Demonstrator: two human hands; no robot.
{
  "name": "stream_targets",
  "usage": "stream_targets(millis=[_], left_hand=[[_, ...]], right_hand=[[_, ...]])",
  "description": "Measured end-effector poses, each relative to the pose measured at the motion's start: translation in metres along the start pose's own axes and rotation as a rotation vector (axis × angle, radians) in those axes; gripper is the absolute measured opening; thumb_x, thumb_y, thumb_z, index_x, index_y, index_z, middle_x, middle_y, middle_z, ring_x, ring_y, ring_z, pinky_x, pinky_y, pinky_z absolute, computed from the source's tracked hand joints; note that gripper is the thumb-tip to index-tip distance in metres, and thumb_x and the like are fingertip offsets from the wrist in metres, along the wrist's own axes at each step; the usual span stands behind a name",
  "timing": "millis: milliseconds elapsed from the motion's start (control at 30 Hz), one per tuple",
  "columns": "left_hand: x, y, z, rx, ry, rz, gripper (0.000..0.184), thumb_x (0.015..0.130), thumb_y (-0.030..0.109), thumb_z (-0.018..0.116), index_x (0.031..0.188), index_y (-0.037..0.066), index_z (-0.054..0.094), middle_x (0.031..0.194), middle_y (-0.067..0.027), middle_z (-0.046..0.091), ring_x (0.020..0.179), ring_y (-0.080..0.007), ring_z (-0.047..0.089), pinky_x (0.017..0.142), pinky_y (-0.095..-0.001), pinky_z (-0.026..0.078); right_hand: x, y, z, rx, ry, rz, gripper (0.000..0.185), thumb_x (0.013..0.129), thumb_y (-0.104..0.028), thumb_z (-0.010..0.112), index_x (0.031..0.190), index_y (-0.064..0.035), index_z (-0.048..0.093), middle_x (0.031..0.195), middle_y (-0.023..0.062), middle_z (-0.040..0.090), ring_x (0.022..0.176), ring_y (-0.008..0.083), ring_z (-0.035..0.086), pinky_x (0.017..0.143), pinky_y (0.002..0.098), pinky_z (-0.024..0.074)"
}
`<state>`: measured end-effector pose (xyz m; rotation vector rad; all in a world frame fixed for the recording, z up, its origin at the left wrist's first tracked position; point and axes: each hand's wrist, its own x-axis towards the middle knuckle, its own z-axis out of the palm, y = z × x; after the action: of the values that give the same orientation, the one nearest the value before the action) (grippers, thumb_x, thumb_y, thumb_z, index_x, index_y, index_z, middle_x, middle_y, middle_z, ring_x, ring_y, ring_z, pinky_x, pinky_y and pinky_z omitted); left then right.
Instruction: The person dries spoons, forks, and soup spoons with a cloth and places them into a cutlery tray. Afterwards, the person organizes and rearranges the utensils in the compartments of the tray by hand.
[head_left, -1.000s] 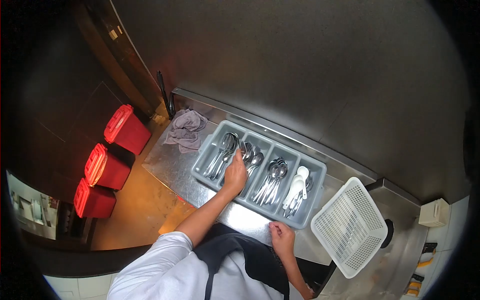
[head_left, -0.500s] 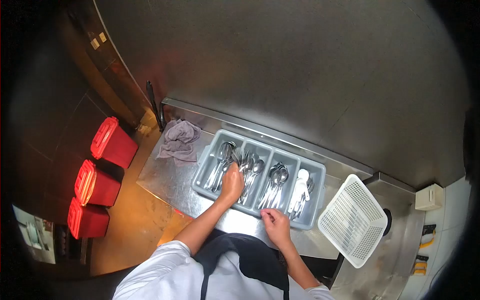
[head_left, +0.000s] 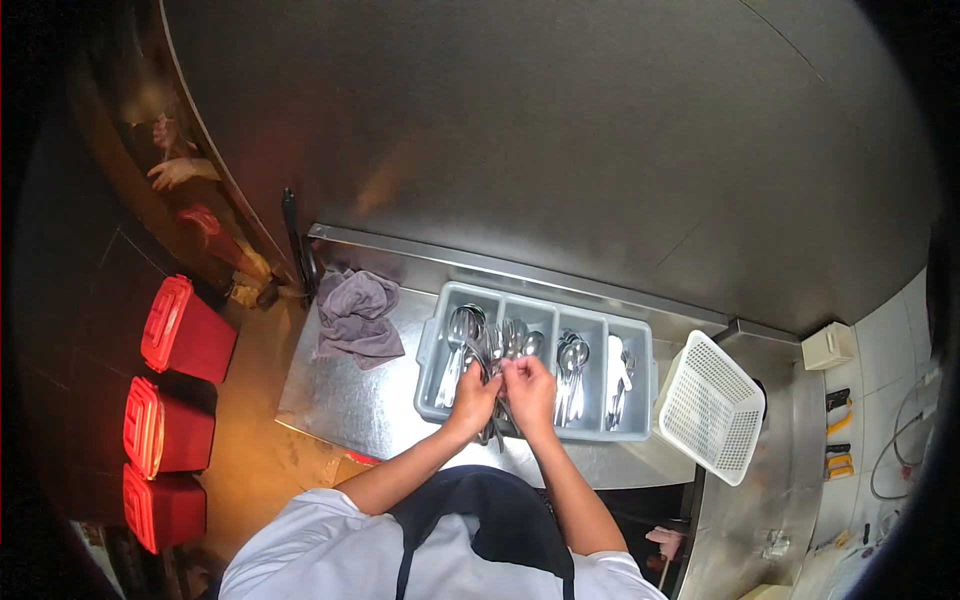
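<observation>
A grey cutlery tray (head_left: pixel 432 398) with several long compartments lies in front of me. Over its left half, my left hand (head_left: pixel 474 402) is closed round a bunch of forks (head_left: pixel 487 350), with metal handles sticking out below the palm. My right hand (head_left: pixel 530 398) is beside it, fingers pinched together at the bunch; what lies between the fingertips is hidden. Spoons (head_left: pixel 465 322) fill the leftmost compartment, and more spoons (head_left: pixel 573 355) lie right of my hands. White-handled utensils (head_left: pixel 614 362) and some metal cutlery are in the rightmost compartment.
A crumpled purple-grey cloth (head_left: pixel 357 312) lies left of the tray on the steel counter (head_left: pixel 320 400). At right stands a white perforated basket (head_left: pixel 712 405). Red lidded bins (head_left: pixel 190 325) line the left side. Another person's hand (head_left: pixel 180 172) shows at the upper left.
My left hand has lifted the forks out toward me, and my right hand has come up from the tray's front edge to meet it. Another person has appeared at the upper left.
</observation>
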<state>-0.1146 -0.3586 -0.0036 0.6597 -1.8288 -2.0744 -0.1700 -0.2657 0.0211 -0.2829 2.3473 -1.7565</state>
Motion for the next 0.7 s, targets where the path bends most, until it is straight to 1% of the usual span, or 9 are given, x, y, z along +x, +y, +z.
stream_targets(millis=[133,167,300,367,433,467,533,633,700], left_hand=[[-0.021,-0.007,-0.031,-0.130,-0.108,-0.184,0.018,0.098,0.007,0.055,0.111,-0.003,0.062,0.094,-0.0052,0.067,0.082,-0.0119,0.063,0.073,-0.0284,0.052],[-0.025,-0.007,-0.038,-0.201,-0.141,-0.223,0.018,0.099,0.009,0.055,0.111,-0.003,0.062,0.095,-0.0054,0.067,0.082,-0.0123,0.064,0.072,-0.0284,0.052],[-0.024,-0.009,-0.050,-0.453,-0.042,-0.400,0.024,0.103,0.020,0.052,0.111,0.000,0.062,0.088,-0.0032,0.060,0.075,-0.0161,0.063,0.063,-0.0320,0.055],[-0.015,-0.009,-0.061,-0.440,0.016,-0.444,0.029,0.103,0.028,0.053,0.112,0.001,0.061,0.082,-0.0026,0.054,0.069,-0.0159,0.060,0.059,-0.0323,0.055],[-0.004,-0.010,-0.080,-0.487,0.026,-0.440,0.033,0.102,0.035,0.055,0.112,0.003,0.058,0.079,-0.0009,0.051,0.061,-0.0108,0.052,0.052,-0.0278,0.046],[0.001,-0.004,-0.088,-0.495,0.052,-0.434,0.034,0.101,0.036,0.056,0.112,0.004,0.057,0.077,0.0002,0.048,0.059,-0.0087,0.048,0.049,-0.0263,0.041],[0.003,0.022,-0.104,-0.539,0.024,-0.511,0.031,0.101,0.038,0.059,0.106,0.008,0.057,0.075,0.0049,0.047,0.055,-0.0040,0.038,0.047,-0.0199,0.030],[-0.005,0.021,-0.116,-0.666,-0.230,-0.595,0.028,0.101,0.035,0.059,0.104,0.007,0.057,0.071,0.0060,0.043,0.053,-0.0025,0.036,0.045,-0.0184,0.028],[-0.020,0.015,-0.119,-0.751,-0.398,-0.636,0.026,0.101,0.032,0.060,0.102,0.006,0.057,0.069,0.0070,0.040,0.052,-0.0016,0.036,0.045,-0.0190,0.029]], right_hand=[[-0.020,0.011,0.019,-0.176,0.044,-0.024,0.028,0.094,-0.025,0.062,0.082,0.0001,0.065,0.066,0.0111,0.067,0.053,0.0194,0.066,0.054,0.0321,0.0507],[-0.029,-0.010,0.018,-0.107,-0.030,0.130,0.028,0.096,-0.021,0.057,0.081,0.0019,0.062,0.067,0.0117,0.066,0.061,0.0168,0.067,0.058,0.0310,0.0513],[-0.026,0.002,0.024,0.252,0.153,0.044,0.028,0.103,-0.021,0.045,0.091,-0.0002,0.059,0.082,0.0125,0.068,0.071,0.0162,0.067,0.061,0.0301,0.0532],[-0.008,-0.008,0.002,0.356,0.141,-0.059,0.029,0.108,-0.026,0.037,0.103,-0.0010,0.051,0.090,0.0135,0.067,0.063,0.0169,0.065,0.056,0.0292,0.0554],[0.019,-0.024,-0.019,0.344,0.237,0.021,0.028,0.107,-0.025,0.038,0.099,-0.0023,0.051,0.076,0.0131,0.066,0.053,0.0160,0.062,0.045,0.0270,0.0530],[0.029,-0.031,-0.026,0.270,0.274,0.089,0.028,0.106,-0.026,0.042,0.093,-0.0028,0.052,0.068,0.0117,0.063,0.050,0.0141,0.060,0.040,0.0264,0.0494],[0.055,-0.008,-0.045,0.018,0.100,0.231,0.032,0.103,-0.029,0.048,0.092,-0.0002,0.057,0.072,0.0175,0.067,0.057,0.0249,0.065,0.050,0.0367,0.0539],[0.083,0.046,-0.035,-0.599,-0.010,0.074,0.035,0.099,-0.032,0.053,0.097,0.0018,0.063,0.082,0.0250,0.070,0.076,0.0394,0.069,0.070,0.0476,0.0549],[0.078,0.057,-0.026,-0.703,0.042,-0.001,0.037,0.097,-0.035,0.056,0.102,-0.0003,0.067,0.090,0.0251,0.071,0.082,0.0398,0.070,0.076,0.0476,0.0537]])
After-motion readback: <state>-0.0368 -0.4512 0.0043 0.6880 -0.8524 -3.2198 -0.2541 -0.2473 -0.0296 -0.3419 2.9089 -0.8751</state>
